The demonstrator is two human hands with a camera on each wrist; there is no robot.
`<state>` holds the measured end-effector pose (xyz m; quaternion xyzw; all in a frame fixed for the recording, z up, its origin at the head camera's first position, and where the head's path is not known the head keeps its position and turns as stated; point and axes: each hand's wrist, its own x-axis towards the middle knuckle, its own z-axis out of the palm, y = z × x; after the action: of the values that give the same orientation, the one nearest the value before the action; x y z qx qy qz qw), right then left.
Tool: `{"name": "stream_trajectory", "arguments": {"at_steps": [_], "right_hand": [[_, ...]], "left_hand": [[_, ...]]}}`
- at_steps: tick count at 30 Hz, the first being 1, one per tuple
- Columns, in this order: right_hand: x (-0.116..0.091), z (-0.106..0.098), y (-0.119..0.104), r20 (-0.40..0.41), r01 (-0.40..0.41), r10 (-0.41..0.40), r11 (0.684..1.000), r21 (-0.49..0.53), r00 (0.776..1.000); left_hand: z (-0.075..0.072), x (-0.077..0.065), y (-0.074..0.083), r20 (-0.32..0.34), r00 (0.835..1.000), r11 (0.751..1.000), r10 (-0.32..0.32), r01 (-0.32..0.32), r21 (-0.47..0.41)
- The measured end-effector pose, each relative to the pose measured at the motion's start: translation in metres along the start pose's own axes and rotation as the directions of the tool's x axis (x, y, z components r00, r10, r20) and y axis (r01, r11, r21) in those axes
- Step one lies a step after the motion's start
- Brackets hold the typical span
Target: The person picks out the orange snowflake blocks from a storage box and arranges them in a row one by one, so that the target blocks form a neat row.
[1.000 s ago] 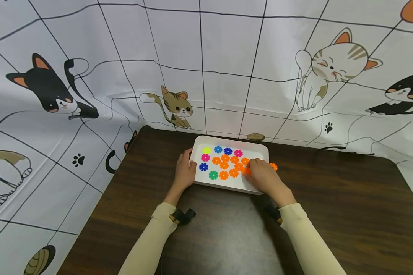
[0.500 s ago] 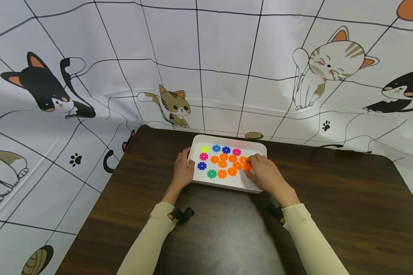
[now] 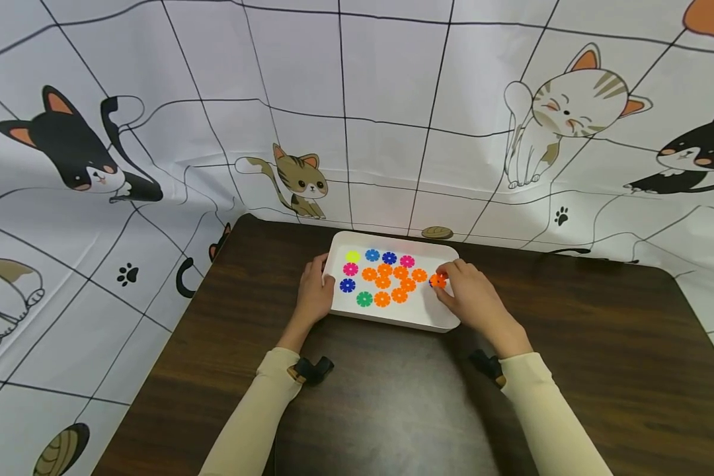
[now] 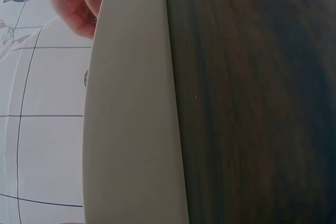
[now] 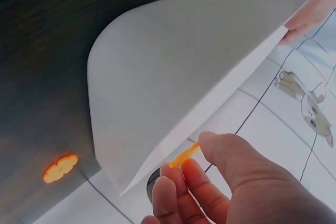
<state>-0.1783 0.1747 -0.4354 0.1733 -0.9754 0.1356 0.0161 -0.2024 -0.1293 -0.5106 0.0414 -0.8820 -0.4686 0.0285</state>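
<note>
One orange disc (image 3: 437, 281) is pinched between the thumb and fingertips of my right hand (image 3: 473, 295), parted only by the disc's thickness, over the right end of the white tray (image 3: 422, 312). My left hand (image 3: 314, 295) holds the tray's left end, thumb at the rim and fingers along the outside; how far they curl under I can't tell. Other orange discs (image 3: 407, 285) lie grouped in the tray, a green disc (image 3: 364, 299) to their left, and a stray disc (image 5: 60, 168) rests on the brown table (image 3: 387, 396) just beside the tray.
</note>
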Motion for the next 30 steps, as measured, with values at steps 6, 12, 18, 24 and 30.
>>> {"name": "stream_trajectory", "arguments": {"at_steps": [6,12,18,24,30], "right_hand": [[-0.003,-0.003,0.008,-0.008,-0.036,0.036,0.999,0.009,0.999],[-0.008,-0.007,0.016,-0.035,-0.021,0.022,1.000,0.018,0.999],[-0.012,-0.010,0.027,-0.045,-0.044,0.045,0.999,0.020,0.998],[-0.015,-0.010,0.037,-0.045,-0.061,0.062,0.998,0.024,0.997],[-0.018,-0.007,0.050,-0.023,-0.084,0.085,0.994,0.071,0.996]], "left_hand": [[-0.001,0.000,0.002,0.006,1.000,1.000,0.004,-0.004,0.006],[-0.001,-0.001,0.002,0.009,1.000,1.000,0.003,-0.003,0.009],[-0.003,0.000,0.003,0.009,1.000,1.000,0.004,-0.004,0.003],[-0.002,-0.001,0.002,0.009,1.000,1.000,0.002,-0.002,0.004],[0.000,-0.001,0.001,0.015,1.000,1.000,0.000,0.000,0.013]]}}
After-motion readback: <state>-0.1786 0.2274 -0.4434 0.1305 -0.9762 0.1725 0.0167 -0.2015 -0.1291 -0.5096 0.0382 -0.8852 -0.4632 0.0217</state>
